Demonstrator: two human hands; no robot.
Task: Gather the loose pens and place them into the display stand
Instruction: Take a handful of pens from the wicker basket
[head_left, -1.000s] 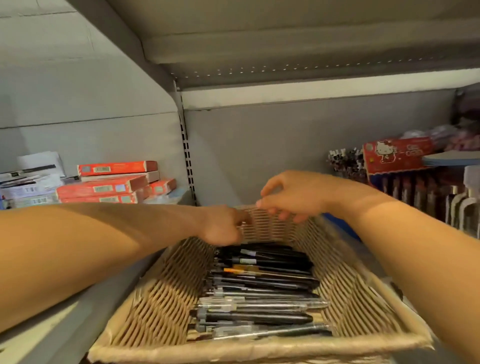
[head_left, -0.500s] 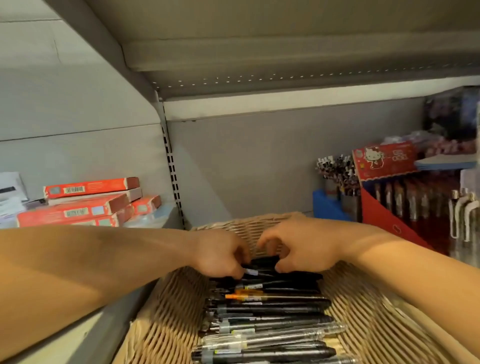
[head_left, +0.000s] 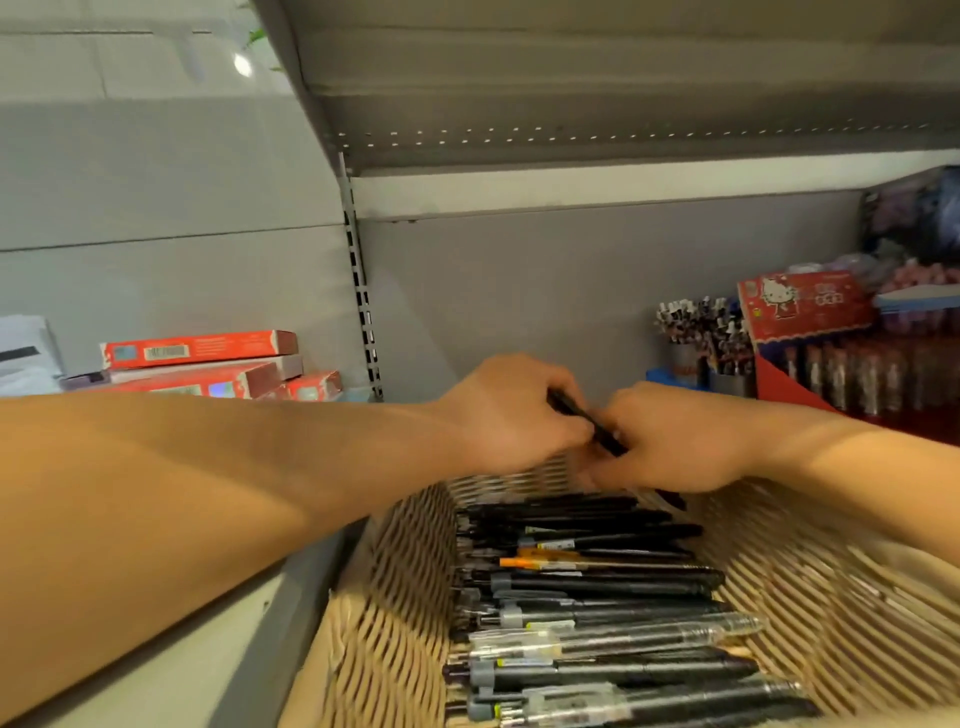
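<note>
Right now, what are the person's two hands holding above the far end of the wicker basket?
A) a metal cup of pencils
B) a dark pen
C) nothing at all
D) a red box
B: the left hand and the right hand meet above the far rim of the wicker basket, and a dark pen runs slantwise between their fingers.

Light: warm glow is falling from above left; shelf underside (head_left: 623, 78) is sitting in shade.
Blur: motion is smearing basket weave (head_left: 831, 597).
Distortion: edges are bowing.
</note>
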